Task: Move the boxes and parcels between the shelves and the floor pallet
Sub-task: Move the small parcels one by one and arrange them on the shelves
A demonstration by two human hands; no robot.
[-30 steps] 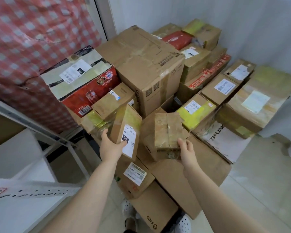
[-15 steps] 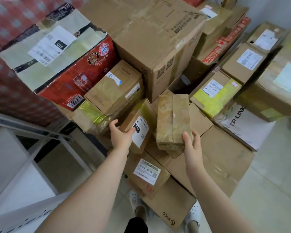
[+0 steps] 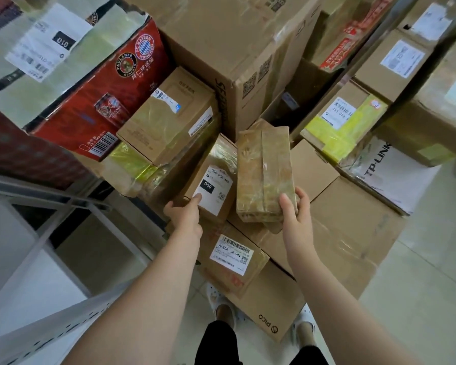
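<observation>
A small brown box with a white "060" label leans in the pile of parcels; my left hand grips its near lower corner, thumb on the label. Just to the right, a tape-wrapped brown parcel lies lengthwise on the flat cartons; my right hand holds its near end, thumb on top and fingers round the right side. Both parcels touch each other and the boxes below.
A red beer carton and a tall brown carton rise behind. A "J6-S04" labelled box and a PICO carton lie near my feet. White metal shelf frame stands left; tiled floor right.
The view has come closer and lower to the pile. Both hands keep their holds; the labelled box and the wrapped parcel have settled lower among the cartons.
</observation>
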